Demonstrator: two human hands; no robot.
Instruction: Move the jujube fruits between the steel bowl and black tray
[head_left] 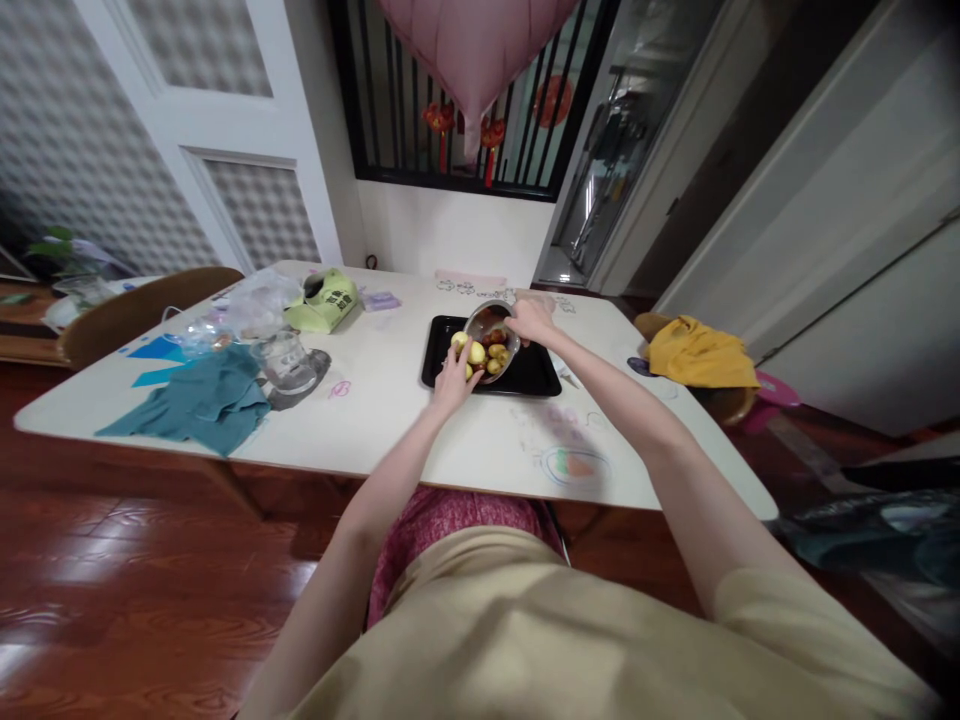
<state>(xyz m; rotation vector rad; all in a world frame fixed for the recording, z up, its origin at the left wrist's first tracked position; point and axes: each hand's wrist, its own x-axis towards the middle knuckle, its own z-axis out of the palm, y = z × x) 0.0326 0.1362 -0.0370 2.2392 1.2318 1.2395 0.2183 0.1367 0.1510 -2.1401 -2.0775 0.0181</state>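
A metal bowl (480, 322) is tipped toward me over a black tray (534, 374) on the white table (390, 420). Small yellow-green and reddish fruits (487, 356) fill the bowl's mouth and spill onto the tray. My right hand (531, 320) grips the bowl's far rim. My left hand (454, 376) rests at the bowl's near edge, its fingers touching a yellow fruit (475, 352) at the tray's left side.
A teal cloth (202, 402), a glass jar (283, 360), a green pouch (327, 300) and plastic bags (255, 304) lie on the table's left. Wooden chairs stand at the left (127, 312) and at the right, draped with a yellow cloth (697, 354).
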